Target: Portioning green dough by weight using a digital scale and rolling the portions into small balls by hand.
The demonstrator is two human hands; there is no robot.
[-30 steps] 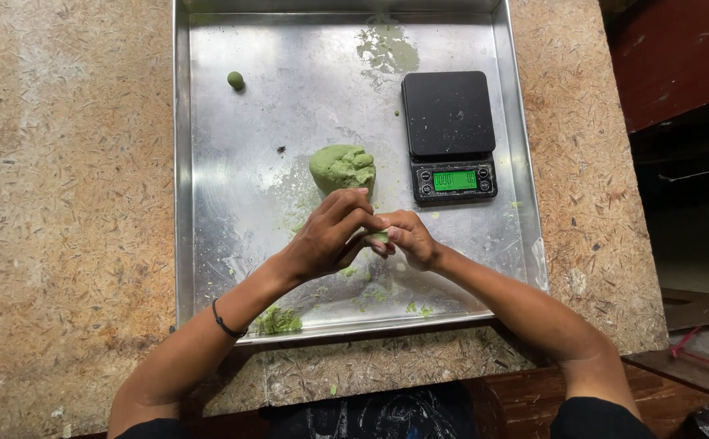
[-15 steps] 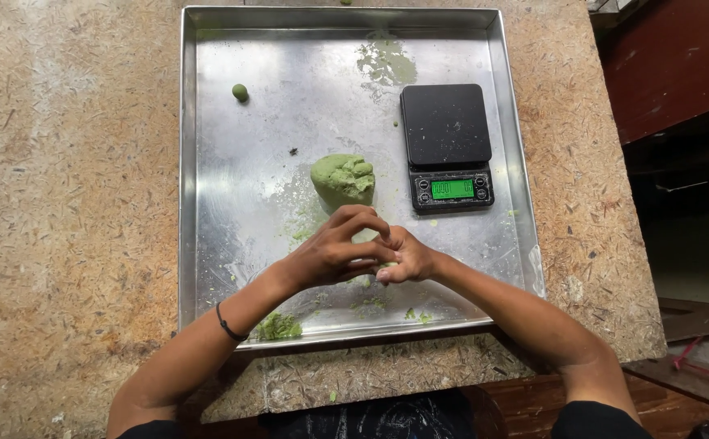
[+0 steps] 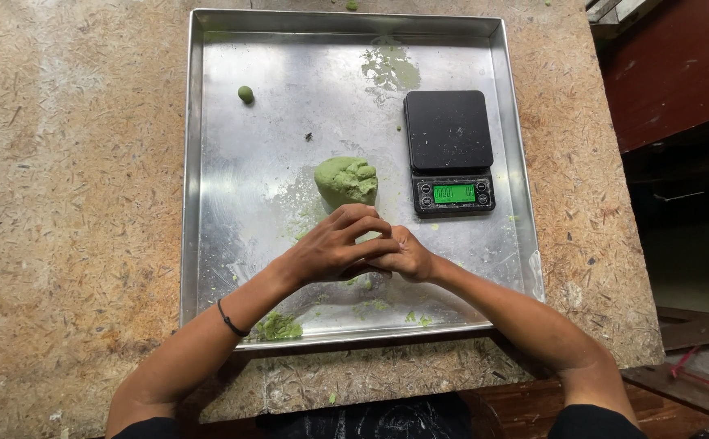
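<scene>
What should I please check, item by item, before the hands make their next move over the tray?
1. Hands together: left hand lies over right hand, above the tray. Ok.
2. Piece between the palms: hidden by the fingers. Cannot tell.
3. Scale platform bare, its green display lit. Ok.
4. Dough lump within reach, just beyond the hands, apart from the scale. Ok.
5. Small ball lies alone near the tray's far left corner, out of the way. Ok.
6. Tray surface clean: green smears and crumbs near the front rim and far side. Not ok.
</scene>
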